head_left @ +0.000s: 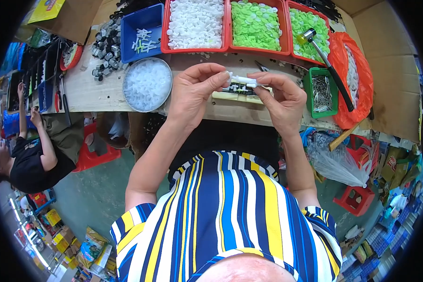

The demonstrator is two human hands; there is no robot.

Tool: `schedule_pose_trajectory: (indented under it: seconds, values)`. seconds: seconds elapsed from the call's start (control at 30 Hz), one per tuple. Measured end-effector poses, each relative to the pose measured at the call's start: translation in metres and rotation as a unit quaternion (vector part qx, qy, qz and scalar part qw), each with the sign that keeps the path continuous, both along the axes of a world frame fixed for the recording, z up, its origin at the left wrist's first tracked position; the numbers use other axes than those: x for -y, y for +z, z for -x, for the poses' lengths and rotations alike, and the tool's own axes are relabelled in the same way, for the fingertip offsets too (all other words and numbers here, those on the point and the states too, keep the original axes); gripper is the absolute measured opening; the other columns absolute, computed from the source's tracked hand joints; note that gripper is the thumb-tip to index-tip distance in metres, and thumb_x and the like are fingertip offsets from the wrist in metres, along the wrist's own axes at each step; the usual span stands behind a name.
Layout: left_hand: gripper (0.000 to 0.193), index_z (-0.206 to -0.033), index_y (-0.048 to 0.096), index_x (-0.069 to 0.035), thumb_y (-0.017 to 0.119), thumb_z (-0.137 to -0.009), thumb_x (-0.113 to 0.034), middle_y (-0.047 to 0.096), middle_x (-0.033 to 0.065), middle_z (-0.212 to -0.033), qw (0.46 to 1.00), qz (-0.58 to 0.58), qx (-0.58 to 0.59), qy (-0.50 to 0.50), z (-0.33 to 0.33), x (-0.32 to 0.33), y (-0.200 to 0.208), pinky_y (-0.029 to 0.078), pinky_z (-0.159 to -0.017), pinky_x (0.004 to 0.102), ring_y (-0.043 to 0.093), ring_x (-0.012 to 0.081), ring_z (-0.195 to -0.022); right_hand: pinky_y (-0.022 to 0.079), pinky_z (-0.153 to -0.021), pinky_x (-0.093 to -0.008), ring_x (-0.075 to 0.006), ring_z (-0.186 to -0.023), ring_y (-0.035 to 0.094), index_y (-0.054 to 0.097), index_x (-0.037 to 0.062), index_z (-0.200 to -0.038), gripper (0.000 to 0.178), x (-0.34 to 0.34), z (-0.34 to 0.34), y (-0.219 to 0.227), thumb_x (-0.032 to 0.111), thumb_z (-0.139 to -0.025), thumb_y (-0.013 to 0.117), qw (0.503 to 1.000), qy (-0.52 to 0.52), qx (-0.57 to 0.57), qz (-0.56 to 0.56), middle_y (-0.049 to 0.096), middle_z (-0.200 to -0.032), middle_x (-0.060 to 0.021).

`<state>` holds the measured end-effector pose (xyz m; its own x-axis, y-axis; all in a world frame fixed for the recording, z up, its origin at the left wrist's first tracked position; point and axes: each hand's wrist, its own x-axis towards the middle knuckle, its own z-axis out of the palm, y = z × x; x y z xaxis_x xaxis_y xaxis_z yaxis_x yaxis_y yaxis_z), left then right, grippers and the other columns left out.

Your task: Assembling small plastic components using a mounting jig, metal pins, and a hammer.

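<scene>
A small white plastic piece (242,80) is held level between my two hands, above the near edge of the workbench. My left hand (191,91) pinches its left end between thumb and fingertips. On the other end, the thumb and fingers of my right hand (284,99) are closed. Just behind and below the piece sits a dark part with white bits (238,88), on or against a pale cream block (232,97). Whether the white piece touches the dark part, I cannot tell.
Red bins of white pieces (196,26) and green discs (256,28) line the back. A round tray of translucent pieces (147,84) stands left; a green tray of metal pins (321,94) and a hammer (333,73) lie right. A co-worker (37,155) sits at far left.
</scene>
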<state>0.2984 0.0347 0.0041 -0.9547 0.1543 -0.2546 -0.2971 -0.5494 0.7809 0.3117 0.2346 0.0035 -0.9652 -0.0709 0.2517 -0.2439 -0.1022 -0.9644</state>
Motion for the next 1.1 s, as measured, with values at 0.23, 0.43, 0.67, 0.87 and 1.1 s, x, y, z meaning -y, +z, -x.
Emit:
schedule_pose_trajectory:
  seconds: [0.23,0.43,0.67,0.87,1.1]
  values:
    - [0.018,-0.103,0.069,0.001,0.072,-0.086,-0.002,0.071,0.0080,-0.093,0.999,0.026,0.022,-0.001,0.001,-0.005,-0.003,0.053,-0.073,0.0233,0.068,0.0145,-0.081,0.050,-0.081,-0.0287,-0.0148,-0.092,0.066,0.068,-0.0013,-0.102,0.023,-0.017,0.009,0.014,0.004,-0.080,0.074,0.981,0.018,-0.040,-0.191,0.071,-0.102,-0.0113]
    - [0.020,-0.104,0.069,0.003,0.074,-0.086,-0.003,0.071,0.0080,-0.092,0.997,0.066,-0.027,-0.033,0.000,-0.015,-0.002,0.054,-0.073,0.0247,0.067,0.0123,-0.081,0.046,-0.073,-0.0251,-0.0113,-0.083,0.064,0.070,0.0007,-0.100,0.022,-0.038,0.015,0.018,0.009,-0.081,0.076,0.965,0.074,0.056,-0.247,0.071,-0.093,-0.0052]
    - [0.027,-0.103,0.071,-0.001,0.074,-0.077,0.004,0.068,0.0124,-0.092,0.713,0.501,-0.490,-0.039,0.003,-0.009,0.006,0.055,-0.067,0.0307,0.069,0.0237,-0.078,0.044,-0.070,-0.0211,-0.0076,-0.082,0.060,0.069,0.0020,-0.098,0.020,-0.054,0.019,0.009,0.010,-0.082,0.077,0.964,0.145,0.192,-0.112,0.068,-0.092,-0.0010]
    - [0.020,-0.099,0.070,0.000,0.073,-0.080,0.001,0.068,0.0136,-0.089,0.668,0.515,-0.537,-0.024,0.005,-0.007,0.003,0.054,-0.065,0.0339,0.067,0.0276,-0.075,0.043,-0.072,-0.0211,-0.0062,-0.086,0.058,0.069,0.0052,-0.097,0.020,-0.052,0.018,0.014,0.006,-0.078,0.076,0.959,0.148,0.145,-0.195,0.066,-0.093,0.0012]
    - [0.018,-0.095,0.071,0.002,0.076,-0.079,-0.005,0.065,0.0115,-0.079,0.760,0.496,-0.411,-0.080,0.009,-0.011,-0.010,0.048,-0.058,0.0331,0.062,0.0257,-0.066,0.047,-0.078,-0.0273,-0.0146,-0.086,0.061,0.066,-0.0028,-0.101,0.027,-0.043,0.010,0.018,0.003,-0.076,0.072,0.946,0.085,0.034,-0.310,0.066,-0.092,-0.0066]
